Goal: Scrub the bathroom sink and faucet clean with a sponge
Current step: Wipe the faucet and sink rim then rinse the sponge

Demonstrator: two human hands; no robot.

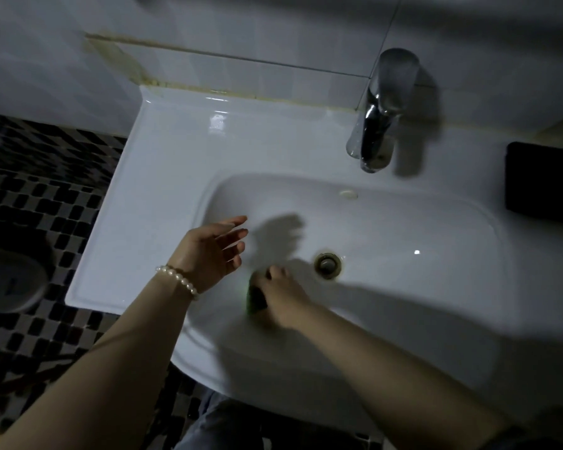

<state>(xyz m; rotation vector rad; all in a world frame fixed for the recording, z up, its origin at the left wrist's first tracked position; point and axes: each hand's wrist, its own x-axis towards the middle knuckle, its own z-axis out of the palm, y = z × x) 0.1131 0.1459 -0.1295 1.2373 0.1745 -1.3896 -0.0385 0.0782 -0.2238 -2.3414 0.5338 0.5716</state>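
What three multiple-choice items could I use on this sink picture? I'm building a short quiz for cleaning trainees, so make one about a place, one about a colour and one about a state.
1. Where is the sponge?
A. On the faucet
B. Inside the basin, left of the drain
C. On the floor

2. What colour shows along the sponge's edge?
A. Green
B. Red
C. White

3. How is the left hand?
A. Gripping the faucet
B. Holding the sponge
C. Open, fingers spread, holding nothing

Answers:
1 B: the right hand holds it on the sink bowl beside the drain, well below the faucet.
2 A: a green rim shows beside the dark part.
3 C: its fingers are straight above the basin, with nothing in them.
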